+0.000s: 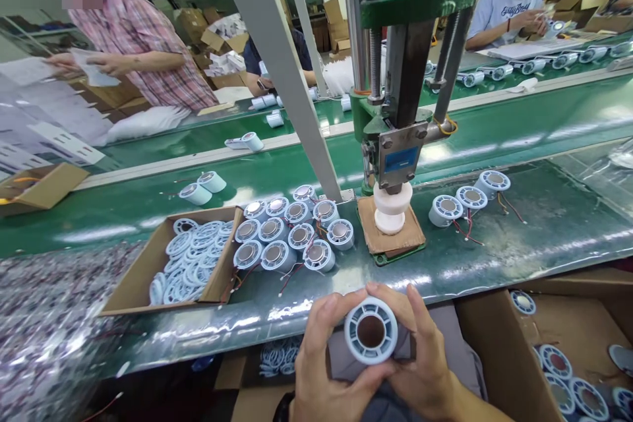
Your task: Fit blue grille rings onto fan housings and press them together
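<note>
A press stands at centre frame over a white round block. A cardboard box of pale rings sits lower left, clustered round parts beside it. Other people work along the top.

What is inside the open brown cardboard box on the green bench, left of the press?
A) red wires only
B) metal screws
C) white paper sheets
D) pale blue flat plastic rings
D: the open brown cardboard box on the green bench holds a heap of pale blue flat plastic rings, lying loose and overlapping, left of the cluster of round pale blue speaker parts.
</note>
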Available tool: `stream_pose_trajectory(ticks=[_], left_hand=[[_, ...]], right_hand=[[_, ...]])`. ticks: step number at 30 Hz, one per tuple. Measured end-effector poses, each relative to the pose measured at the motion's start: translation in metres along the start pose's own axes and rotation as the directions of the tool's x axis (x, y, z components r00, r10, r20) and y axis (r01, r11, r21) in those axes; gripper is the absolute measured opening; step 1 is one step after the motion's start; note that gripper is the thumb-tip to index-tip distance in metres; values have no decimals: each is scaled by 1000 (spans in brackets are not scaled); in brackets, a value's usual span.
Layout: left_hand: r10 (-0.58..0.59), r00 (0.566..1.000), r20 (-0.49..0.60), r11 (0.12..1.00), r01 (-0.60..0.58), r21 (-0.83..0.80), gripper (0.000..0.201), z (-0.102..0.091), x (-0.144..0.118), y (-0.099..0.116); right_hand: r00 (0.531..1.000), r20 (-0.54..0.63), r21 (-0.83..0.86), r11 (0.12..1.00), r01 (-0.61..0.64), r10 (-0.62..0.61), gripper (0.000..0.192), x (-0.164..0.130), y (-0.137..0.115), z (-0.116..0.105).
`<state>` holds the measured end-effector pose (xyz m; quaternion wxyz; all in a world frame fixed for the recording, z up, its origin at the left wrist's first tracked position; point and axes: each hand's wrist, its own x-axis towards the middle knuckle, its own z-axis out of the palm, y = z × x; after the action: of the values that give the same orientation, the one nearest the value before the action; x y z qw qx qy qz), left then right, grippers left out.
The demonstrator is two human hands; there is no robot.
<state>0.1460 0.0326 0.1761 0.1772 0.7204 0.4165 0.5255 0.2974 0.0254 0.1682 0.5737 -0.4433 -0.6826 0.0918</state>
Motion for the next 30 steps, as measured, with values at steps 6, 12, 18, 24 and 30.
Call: stream_pose_trajectory(ticks=[6, 12, 18, 24, 30], left_hand=[[10, 1000, 15, 1000, -10, 2, 82, 1, 7, 4], [-17, 999, 49, 998, 14, 57, 81, -4, 9, 8], [-137, 983, 122, 984, 120, 134, 79, -10, -7, -2], [-251, 958, 135, 966, 257, -23, 81, -6, -14, -6], [-241, 939, 244, 959, 269, -87, 60, 4, -2, -2]], right_hand=[[999, 16, 88, 995, -39, 38, 88, 1, -1, 1], [999, 32, 68, 997, -45, 43, 84, 3, 0, 1], [998, 37, 70, 996, -51, 49, 85, 4, -1, 3], [1000, 15, 11, 1000, -16, 16, 79, 5, 0, 5], [997, -22, -140, 988, 71, -75, 46, 13, 1, 12]])
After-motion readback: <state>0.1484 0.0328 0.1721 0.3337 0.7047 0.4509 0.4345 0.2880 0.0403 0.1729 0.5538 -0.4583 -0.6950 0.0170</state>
